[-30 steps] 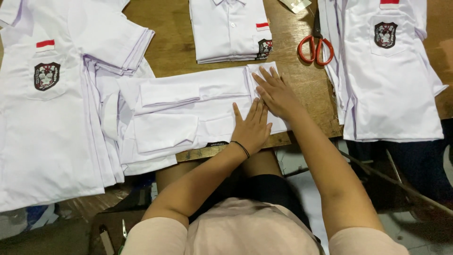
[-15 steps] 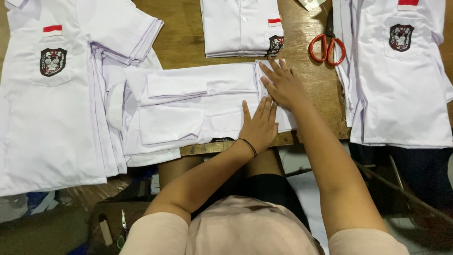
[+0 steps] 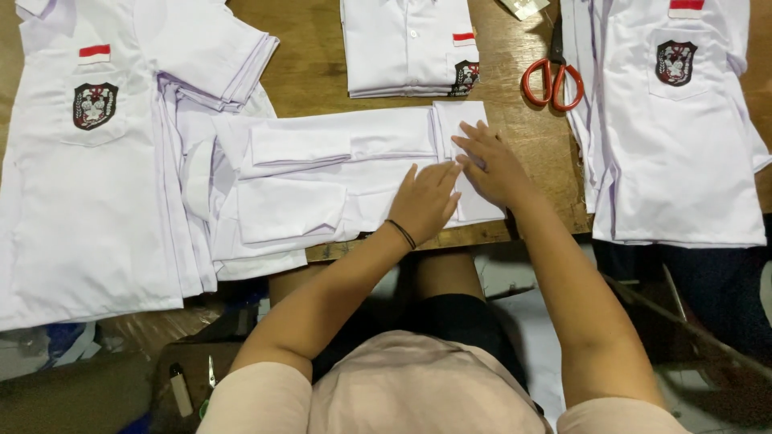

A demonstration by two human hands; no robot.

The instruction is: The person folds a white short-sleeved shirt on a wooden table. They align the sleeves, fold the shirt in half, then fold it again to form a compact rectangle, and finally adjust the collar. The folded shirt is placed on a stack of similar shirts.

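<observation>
- Nearest to me, my left hand point(image 3: 425, 202) lies flat, palm down, fingers spread, pressing on the right end of the half-folded white shirt point(image 3: 338, 173); its grip is apart, clamped on nothing. A dark band sits on that wrist.
- Just right of it and a little farther, my right hand point(image 3: 492, 165) also rests flat on the shirt's right end, where a fold of cloth turns back; that grip is apart as well, fingertips on the fabric, nothing pinched.
- The two hands touch or nearly touch; I cannot tell which.
- I read the shirt as lying with its long axis left to right along the front edge of the wooden counter point(image 3: 314, 56), most of its length running leftward from both hands. The right hand is nearer the shirt's right edge, the left nearer its middle.
- Left of the shirt, partly under it, lies a stack of unfolded white shirts point(image 3: 88, 177) with a crest pocket.
- Beyond the shirt, a pile of folded shirts point(image 3: 406, 48).
- Right of that pile, red-handled scissors point(image 3: 553, 80), well clear of my hands.
- Farther right, another stack of flat shirts point(image 3: 675, 145).
</observation>
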